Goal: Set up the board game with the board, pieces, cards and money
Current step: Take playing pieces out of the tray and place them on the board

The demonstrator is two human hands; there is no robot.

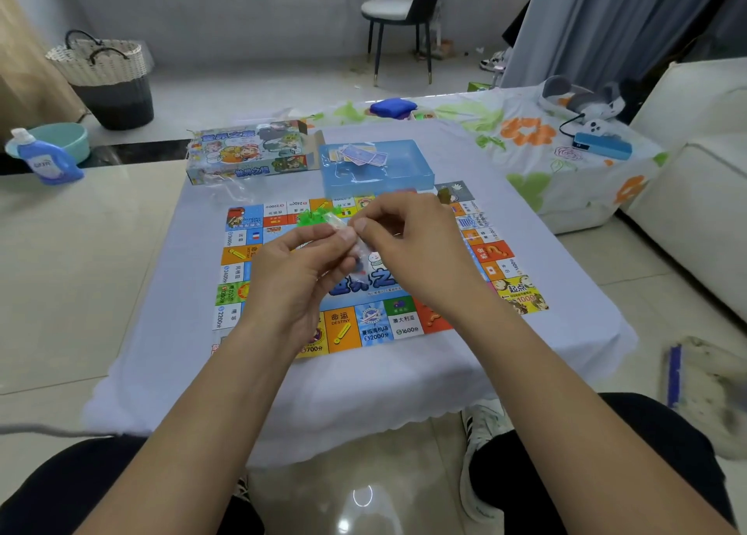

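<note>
We hold a small clear plastic bag (351, 239) above the middle of the game board (376, 324), and both hands work on it. The left hand (299, 268) pinches the bag between thumb and curled fingers at its 9 o'clock end, and the right hand (404, 231) pinches it in the same way at the 3 o'clock end. We judge that we are pulling the bag open to take out the pieces. What is inside we cannot tell well; something dark and blue shows at the lower part.

A heap of green plastic pieces (313, 216) lies on the board at 12 o'clock from the left hand, just beside the bag.

The risks, as we see them:
- If the bag tears suddenly, small pieces may fly out and roll from the cloth-covered table (161, 332) to the tiled floor (60, 272).
- A hand that jerks may strike the green heap and scatter it.
- The board is thin and lies loose, so a dropping wrist may shift it.

The blue tray (416, 171) with the cards (359, 155) stands at 12 o'clock, touching the far edge of the board, and the game box (248, 150) lies at 11 o'clock.
</note>
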